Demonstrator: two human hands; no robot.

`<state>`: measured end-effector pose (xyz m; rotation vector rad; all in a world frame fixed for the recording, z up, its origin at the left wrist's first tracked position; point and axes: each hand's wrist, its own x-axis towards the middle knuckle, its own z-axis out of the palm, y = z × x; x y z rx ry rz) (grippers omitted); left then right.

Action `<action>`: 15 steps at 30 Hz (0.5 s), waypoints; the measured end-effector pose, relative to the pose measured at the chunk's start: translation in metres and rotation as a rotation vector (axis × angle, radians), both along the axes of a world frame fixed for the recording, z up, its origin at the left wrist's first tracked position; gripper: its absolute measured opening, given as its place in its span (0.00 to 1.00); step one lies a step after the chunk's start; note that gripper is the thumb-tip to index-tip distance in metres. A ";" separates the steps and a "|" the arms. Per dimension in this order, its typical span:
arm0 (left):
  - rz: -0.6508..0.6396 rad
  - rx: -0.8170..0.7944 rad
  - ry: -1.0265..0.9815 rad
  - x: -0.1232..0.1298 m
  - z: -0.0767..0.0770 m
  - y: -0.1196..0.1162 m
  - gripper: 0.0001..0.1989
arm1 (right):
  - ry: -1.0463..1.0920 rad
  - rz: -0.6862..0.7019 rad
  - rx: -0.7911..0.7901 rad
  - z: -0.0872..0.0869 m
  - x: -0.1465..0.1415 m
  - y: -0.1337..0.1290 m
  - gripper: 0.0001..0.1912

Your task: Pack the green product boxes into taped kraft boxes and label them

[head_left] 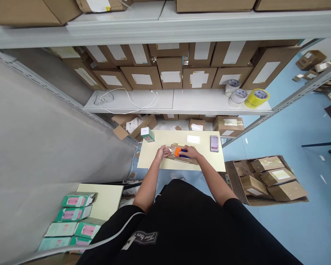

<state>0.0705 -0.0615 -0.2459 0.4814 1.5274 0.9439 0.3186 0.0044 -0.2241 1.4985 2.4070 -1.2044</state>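
Note:
On the cream table [209, 160], a piece of brown cardboard packaging [194, 161] lies in front of me. Over it is an orange and dark blue item [177, 151], its exact kind unclear at this size. My right hand [191, 152] is closed on the dark blue end, fingers wrapped over the top. To the left, my left hand [162, 152] has its fingers bent against a shiny clear film [169, 150] at the cardboard's left end. A small green and white box [147, 134] stands at the table's back left. A white card [193, 139] lies behind my right hand.
A phone [214, 143] lies at the table's right. Behind are shelves with cartons [142, 77], tape rolls [238, 96] and a white cable [132, 105]. A large open carton [238, 191] of boxes sits on the floor right. Green boxes [75, 200] stand at lower left.

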 end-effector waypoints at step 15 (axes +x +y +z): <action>0.208 -0.034 0.045 -0.010 -0.042 -0.005 0.22 | -0.101 0.058 0.124 -0.010 -0.020 0.004 0.38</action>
